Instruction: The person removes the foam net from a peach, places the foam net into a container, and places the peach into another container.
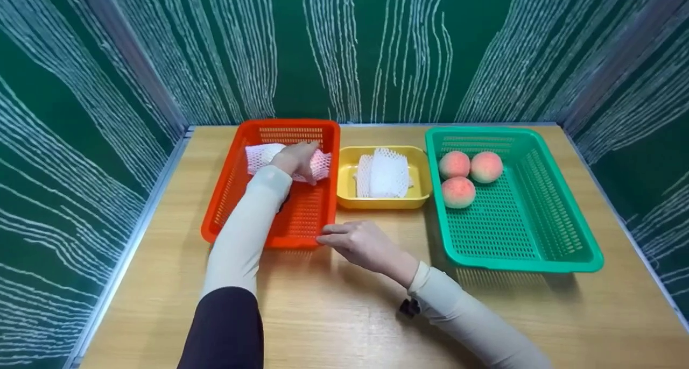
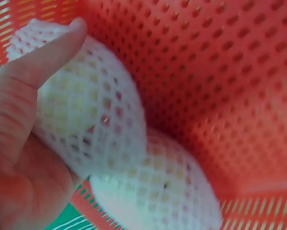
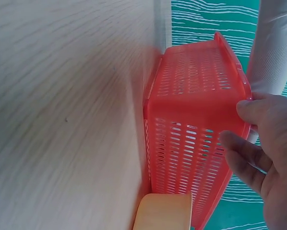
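Note:
My left hand (image 1: 295, 159) reaches into the red basket (image 1: 293, 123) and grips a peach in a white foam net (image 2: 93, 96). In the left wrist view the thumb lies across the net, and part of the fingers is hidden behind the fruit. A second netted peach (image 2: 162, 191) lies against the first, inside the basket. My right hand (image 1: 366, 245) pinches the red basket's near right corner, its thumb on the rim in the right wrist view.
Right of the red basket stands a yellow tray (image 1: 385, 203) with white foam nets (image 1: 390, 172) in it. Farther right, a green basket (image 1: 527, 265) holds three bare peaches (image 1: 457, 192). Green walls with white lines enclose the wooden table (image 1: 323, 326) at the back and sides.

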`<action>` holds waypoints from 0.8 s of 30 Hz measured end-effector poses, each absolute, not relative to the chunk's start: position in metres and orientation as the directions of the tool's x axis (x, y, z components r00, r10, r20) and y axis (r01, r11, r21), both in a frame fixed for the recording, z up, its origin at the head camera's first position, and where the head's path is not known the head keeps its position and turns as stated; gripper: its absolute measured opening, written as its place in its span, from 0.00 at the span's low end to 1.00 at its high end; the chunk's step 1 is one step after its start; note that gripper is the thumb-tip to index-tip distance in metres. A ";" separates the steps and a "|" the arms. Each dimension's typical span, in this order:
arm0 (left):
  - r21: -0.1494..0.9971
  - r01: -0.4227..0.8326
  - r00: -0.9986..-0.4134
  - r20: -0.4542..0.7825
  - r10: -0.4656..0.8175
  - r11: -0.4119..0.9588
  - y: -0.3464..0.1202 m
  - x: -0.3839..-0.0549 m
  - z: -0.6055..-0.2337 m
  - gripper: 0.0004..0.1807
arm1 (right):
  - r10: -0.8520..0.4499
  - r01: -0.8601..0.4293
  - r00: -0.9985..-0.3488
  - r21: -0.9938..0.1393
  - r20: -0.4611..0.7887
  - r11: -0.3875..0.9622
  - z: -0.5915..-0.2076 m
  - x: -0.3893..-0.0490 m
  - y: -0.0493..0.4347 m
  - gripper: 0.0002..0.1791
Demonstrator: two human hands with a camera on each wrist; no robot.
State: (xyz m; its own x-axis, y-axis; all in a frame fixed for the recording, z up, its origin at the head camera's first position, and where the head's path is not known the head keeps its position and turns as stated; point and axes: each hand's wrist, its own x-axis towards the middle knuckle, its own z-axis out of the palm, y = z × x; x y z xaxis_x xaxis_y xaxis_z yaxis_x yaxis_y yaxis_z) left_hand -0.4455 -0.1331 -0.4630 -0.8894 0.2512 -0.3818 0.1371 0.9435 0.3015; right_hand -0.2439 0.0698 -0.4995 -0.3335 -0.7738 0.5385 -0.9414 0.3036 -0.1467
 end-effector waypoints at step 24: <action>0.328 0.166 -0.920 -0.287 0.265 0.930 -0.144 -0.434 -0.450 0.53 | -0.748 -0.943 -0.330 -0.159 0.575 0.294 -0.505 -0.244 0.069 0.12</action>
State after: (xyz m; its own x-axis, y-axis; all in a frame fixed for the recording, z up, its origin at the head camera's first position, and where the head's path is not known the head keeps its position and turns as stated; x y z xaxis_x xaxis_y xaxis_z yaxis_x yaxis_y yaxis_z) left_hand -0.4341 -0.1437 -0.4499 -0.9203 0.2653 -0.2875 0.1659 0.9302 0.3275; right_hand -0.2443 0.0689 -0.5051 -0.3303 -0.7484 0.5752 -0.9425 0.2941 -0.1586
